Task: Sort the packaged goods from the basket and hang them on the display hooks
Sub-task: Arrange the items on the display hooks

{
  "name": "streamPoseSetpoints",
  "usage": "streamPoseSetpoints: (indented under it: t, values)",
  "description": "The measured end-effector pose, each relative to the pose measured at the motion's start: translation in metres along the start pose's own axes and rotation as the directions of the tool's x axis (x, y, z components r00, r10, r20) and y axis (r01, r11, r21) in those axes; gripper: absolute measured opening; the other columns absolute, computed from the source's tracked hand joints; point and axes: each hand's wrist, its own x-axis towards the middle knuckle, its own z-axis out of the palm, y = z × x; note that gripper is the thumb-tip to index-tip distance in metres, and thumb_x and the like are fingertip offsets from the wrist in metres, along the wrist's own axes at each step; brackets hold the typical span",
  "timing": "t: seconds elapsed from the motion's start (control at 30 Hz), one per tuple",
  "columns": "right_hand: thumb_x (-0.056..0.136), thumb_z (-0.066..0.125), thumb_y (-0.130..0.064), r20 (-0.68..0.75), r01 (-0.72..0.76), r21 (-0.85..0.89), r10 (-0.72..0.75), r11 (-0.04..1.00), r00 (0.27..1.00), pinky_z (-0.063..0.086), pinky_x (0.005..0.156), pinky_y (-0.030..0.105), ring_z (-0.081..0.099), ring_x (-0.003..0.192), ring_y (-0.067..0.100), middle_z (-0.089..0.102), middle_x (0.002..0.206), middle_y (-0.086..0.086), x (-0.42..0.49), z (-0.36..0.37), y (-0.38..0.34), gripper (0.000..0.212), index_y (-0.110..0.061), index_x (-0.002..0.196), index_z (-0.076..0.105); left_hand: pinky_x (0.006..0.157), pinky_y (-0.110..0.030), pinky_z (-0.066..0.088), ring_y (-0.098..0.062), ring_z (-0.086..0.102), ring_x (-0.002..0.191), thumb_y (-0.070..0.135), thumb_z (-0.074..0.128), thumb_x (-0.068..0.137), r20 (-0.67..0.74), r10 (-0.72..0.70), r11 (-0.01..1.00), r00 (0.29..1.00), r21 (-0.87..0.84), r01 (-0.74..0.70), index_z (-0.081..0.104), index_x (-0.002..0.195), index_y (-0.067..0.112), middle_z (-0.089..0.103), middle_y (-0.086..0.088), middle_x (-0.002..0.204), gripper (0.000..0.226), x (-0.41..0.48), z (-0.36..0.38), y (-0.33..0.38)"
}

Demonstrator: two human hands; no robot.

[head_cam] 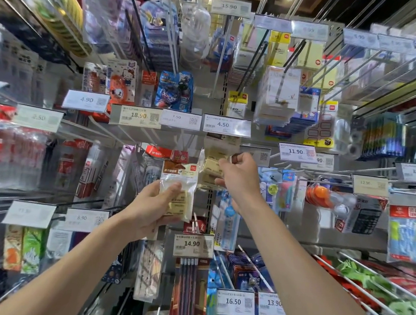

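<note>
Left fingers curl round an eraser packet: thumb on the clear front, the rest behind its lower edge. We log the left hand as grasping it, packet upright, brown-and-white header card on top, beige blocks inside. Right fingers pinch a second eraser packet at its right edge; the right hand is a bit higher than the left. That second packet sits directly under the 4.50 price tag and is blurred; we cannot tell whether it is on a hook. The two packets are just beside each other. Both forearms reach up from the bottom of view. Around them we see the display wall crowded with hanging stationery, a 14.90 price tag below the left hand, a pencil pack under that tag and a calculator pack off to the right.
</note>
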Motion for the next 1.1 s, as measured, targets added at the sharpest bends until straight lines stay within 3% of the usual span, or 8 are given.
streamPoseSetpoints:
  t: [0.27, 0.43, 0.53, 0.67, 0.77, 0.87, 0.97, 1.1]
  values:
    - [0.096, 0.061, -0.014, -0.002, -0.058, -0.077, 0.058, 0.995, 0.998, 0.060, 0.084, 0.045, 0.072, 0.084, 0.023, 0.061, 0.103, 0.005, -0.002, 0.001, 0.011, 0.011, -0.017, 0.096, 0.050, 0.061, -0.031, 0.062, -0.024, 0.074, 0.089, 0.032, 0.059, 0.102, 0.012, 0.002, 1.000, 1.000, 0.012, -0.002, 0.056, 0.124, 0.008, 0.070, -0.013, 0.106, 0.033, 0.001, -0.002, -0.002]
    - [0.095, 0.061, -0.016, -0.034, -0.069, -0.105, 0.066, 0.992, 0.997, 0.061, 0.080, 0.039, 0.073, 0.083, 0.021, 0.063, 0.105, 0.005, 0.005, 0.003, 0.021, 0.013, -0.014, 0.105, 0.054, 0.063, -0.030, 0.062, -0.024, 0.074, 0.092, 0.035, 0.060, 0.101, 0.015, 0.014, 0.999, 1.000, 0.029, -0.015, 0.057, 0.124, 0.010, 0.070, -0.011, 0.107, 0.034, 0.002, -0.002, -0.003]
    - [0.090, 0.065, -0.035, -0.085, -0.087, -0.243, 0.068, 0.966, 0.994, 0.059, 0.081, 0.048, 0.075, 0.078, 0.022, 0.069, 0.090, 0.003, 0.005, 0.003, 0.032, 0.024, -0.016, 0.098, 0.054, 0.063, -0.030, 0.062, -0.025, 0.074, 0.092, 0.036, 0.060, 0.101, 0.021, 0.014, 0.999, 1.000, 0.033, -0.015, 0.057, 0.123, 0.010, 0.070, -0.011, 0.107, 0.034, 0.001, -0.003, -0.003]
    - [0.087, 0.059, -0.069, -0.172, -0.103, -0.551, 0.008, 0.828, 0.985, 0.046, 0.059, 0.030, 0.071, 0.066, 0.025, 0.066, 0.062, 0.001, -0.015, -0.003, 0.047, 0.058, -0.014, 0.071, 0.053, 0.062, -0.029, 0.061, -0.028, 0.073, 0.095, 0.036, 0.061, 0.101, 0.003, 0.012, 0.999, 1.000, 0.039, -0.013, 0.056, 0.122, 0.009, 0.069, -0.015, 0.112, 0.035, -0.001, -0.003, -0.002]
    - [0.093, 0.060, -0.061, 0.068, 0.031, -0.358, -0.006, 0.933, 0.998, 0.058, 0.066, 0.044, 0.071, 0.067, 0.025, 0.059, 0.064, 0.001, -0.032, -0.002, 0.049, 0.052, -0.013, 0.074, 0.053, 0.062, -0.030, 0.061, -0.028, 0.075, 0.097, 0.036, 0.063, 0.100, -0.001, 0.036, 0.997, 0.999, 0.062, -0.036, 0.059, 0.122, 0.011, 0.072, -0.015, 0.115, 0.034, -0.002, 0.000, -0.002]
    - [0.088, 0.074, -0.050, 0.370, 0.127, -0.237, -0.032, 0.963, 0.928, 0.057, 0.072, 0.041, 0.062, 0.068, 0.013, 0.065, 0.081, -0.001, -0.047, 0.009, 0.046, 0.037, -0.017, 0.089, 0.059, 0.065, -0.036, 0.063, -0.028, 0.075, 0.089, 0.035, 0.067, 0.097, 0.005, 0.067, 0.995, 0.998, 0.072, -0.067, 0.058, 0.123, 0.009, 0.074, -0.018, 0.113, 0.038, -0.002, 0.002, -0.002]
    - [0.078, 0.079, -0.038, 0.322, 0.190, -0.317, -0.084, 0.929, 0.943, 0.050, 0.066, 0.036, 0.058, 0.069, 0.014, 0.063, 0.078, -0.005, -0.050, 0.021, 0.048, 0.030, -0.021, 0.088, 0.056, 0.064, -0.034, 0.061, -0.025, 0.075, 0.081, 0.036, 0.066, 0.097, 0.012, 0.090, 0.993, 0.996, 0.082, -0.090, 0.059, 0.123, 0.010, 0.076, -0.016, 0.109, 0.038, -0.004, 0.002, -0.001]
    - [0.088, 0.073, -0.026, 0.272, 0.202, -0.282, -0.124, 0.938, 0.954, 0.045, 0.064, 0.035, 0.051, 0.065, 0.013, 0.055, 0.072, -0.005, -0.047, 0.028, 0.047, 0.024, -0.012, 0.083, 0.055, 0.062, -0.032, 0.061, -0.024, 0.076, 0.083, 0.040, 0.057, 0.103, 0.032, 0.052, 0.998, 0.998, 0.036, -0.053, 0.058, 0.126, 0.013, 0.078, -0.009, 0.103, 0.036, -0.009, 0.002, 0.002]
